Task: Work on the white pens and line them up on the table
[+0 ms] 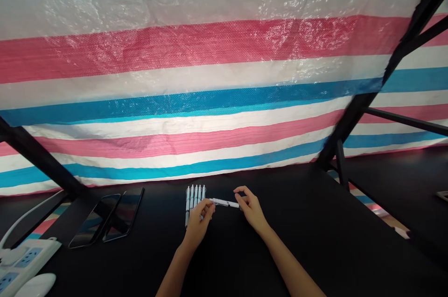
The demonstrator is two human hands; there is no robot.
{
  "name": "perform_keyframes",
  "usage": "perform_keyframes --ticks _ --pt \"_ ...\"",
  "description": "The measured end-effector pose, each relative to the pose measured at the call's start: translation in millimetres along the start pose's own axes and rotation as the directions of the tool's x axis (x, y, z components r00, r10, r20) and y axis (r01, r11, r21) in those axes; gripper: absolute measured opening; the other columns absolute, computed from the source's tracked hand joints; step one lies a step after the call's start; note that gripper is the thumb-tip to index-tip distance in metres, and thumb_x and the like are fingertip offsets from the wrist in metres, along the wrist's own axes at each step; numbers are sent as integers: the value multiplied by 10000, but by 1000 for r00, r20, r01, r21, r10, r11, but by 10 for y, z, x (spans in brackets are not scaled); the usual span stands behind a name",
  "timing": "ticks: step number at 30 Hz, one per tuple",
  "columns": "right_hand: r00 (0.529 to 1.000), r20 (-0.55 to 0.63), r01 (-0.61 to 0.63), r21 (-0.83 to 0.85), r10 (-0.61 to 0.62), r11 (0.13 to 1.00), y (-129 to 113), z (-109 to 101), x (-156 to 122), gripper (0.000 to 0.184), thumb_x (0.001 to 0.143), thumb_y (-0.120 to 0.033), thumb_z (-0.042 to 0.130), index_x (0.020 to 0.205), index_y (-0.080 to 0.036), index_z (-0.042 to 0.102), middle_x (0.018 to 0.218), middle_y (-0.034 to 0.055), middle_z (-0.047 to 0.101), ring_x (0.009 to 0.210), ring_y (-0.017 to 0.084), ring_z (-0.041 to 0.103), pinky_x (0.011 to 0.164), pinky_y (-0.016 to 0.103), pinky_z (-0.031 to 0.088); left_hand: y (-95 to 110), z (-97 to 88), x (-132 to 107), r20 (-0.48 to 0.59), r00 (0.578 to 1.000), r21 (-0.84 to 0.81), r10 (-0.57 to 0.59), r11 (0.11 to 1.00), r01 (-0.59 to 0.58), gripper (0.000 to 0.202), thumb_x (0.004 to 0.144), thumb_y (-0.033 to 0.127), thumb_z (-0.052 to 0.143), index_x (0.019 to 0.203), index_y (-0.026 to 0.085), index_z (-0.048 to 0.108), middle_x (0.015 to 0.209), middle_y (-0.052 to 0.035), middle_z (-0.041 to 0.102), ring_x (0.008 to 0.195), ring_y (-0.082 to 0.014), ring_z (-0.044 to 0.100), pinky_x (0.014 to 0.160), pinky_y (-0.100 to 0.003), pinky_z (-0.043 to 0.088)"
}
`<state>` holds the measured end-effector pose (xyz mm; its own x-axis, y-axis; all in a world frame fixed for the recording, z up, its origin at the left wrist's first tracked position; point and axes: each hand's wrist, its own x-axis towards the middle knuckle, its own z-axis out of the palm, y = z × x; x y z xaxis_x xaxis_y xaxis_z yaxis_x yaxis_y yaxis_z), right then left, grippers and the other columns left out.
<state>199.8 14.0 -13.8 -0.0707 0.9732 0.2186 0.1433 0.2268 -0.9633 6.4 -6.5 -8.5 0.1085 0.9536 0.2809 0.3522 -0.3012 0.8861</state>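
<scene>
A white pen (224,202) lies almost level between my two hands, above the black table. The fingertips of my left hand (199,220) pinch its left end. At its other end is my right hand (252,209), with thumb and forefinger apart; whether it touches the pen's tip I cannot tell. Several similar white pens (192,196) stand side by side in a row just behind and left of my left hand, which hides part of them.
Two dark phones (96,220) lie on the black table (150,259) at the left. Nearer me are a white power strip (31,259) and a white mouse (38,285). Black frame bars (350,115) slant at both sides, and a striped plastic sheet (196,73) hangs behind.
</scene>
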Motion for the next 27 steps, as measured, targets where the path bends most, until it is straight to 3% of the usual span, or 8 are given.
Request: perform_keyframes --ticks 5,9,15,17,19,22,24,27 --pt "1000 28 -11 0 11 1000 -17 6 -3 222 846 -421 472 897 -212 529 427 -96 317 386 97 320 428 212 233 3 -8 -4 -44 999 0 23 1000 -23 340 833 380 480 1130 220 522 824 -18 608 577 -109 565 540 -239 464" --pt "999 46 -22 -4 22 1000 4 9 -1 242 842 -429 473 915 -204 524 425 -100 317 380 91 305 417 203 217 20 -20 -18 -6 999 108 54 993 -53 271 868 369 433 1034 211 576 729 -1 587 585 -115 571 563 -234 452" --pt "996 88 6 -60 -1 998 44 20 2 238 853 -410 472 939 -194 524 424 -104 310 381 83 283 422 202 200 41 -56 -25 2 997 262 81 962 -78 366 891 388 375 610 185 492 580 18 494 531 -106 493 541 -218 385" --pt "996 84 9 -66 -3 998 48 17 4 237 856 -409 469 940 -194 524 425 -104 304 383 83 280 423 203 197 34 -55 -32 13 998 282 59 957 -60 339 891 394 374 666 187 522 582 20 501 527 -109 494 537 -218 384" --pt "997 72 7 -61 -3 998 47 10 7 236 856 -410 468 935 -195 523 427 -104 301 382 84 281 421 204 197 21 -43 -41 18 999 294 46 954 -49 275 885 398 388 865 191 569 610 23 523 537 -116 511 544 -223 399" --pt "998 63 6 -49 -3 999 41 -1 10 234 854 -411 469 928 -195 523 428 -103 300 381 85 282 419 205 201 7 -23 -54 36 998 298 47 953 -55 313 891 376 376 1118 213 516 684 11 583 587 -129 556 589 -237 432" --pt "998 66 6 -53 -2 999 41 -2 7 233 854 -409 472 929 -195 526 427 -104 296 382 85 281 420 205 202 10 -22 -57 49 998 297 46 953 -58 296 900 356 350 1097 223 525 749 -6 617 619 -132 574 612 -243 441" --pt "997 74 7 -72 -2 997 45 5 -2 230 855 -405 474 932 -196 530 429 -101 310 386 86 289 424 204 205 28 -39 -53 55 997 332 51 941 -66 275 906 361 327 887 212 557 725 -7 597 605 -129 558 593 -238 423"
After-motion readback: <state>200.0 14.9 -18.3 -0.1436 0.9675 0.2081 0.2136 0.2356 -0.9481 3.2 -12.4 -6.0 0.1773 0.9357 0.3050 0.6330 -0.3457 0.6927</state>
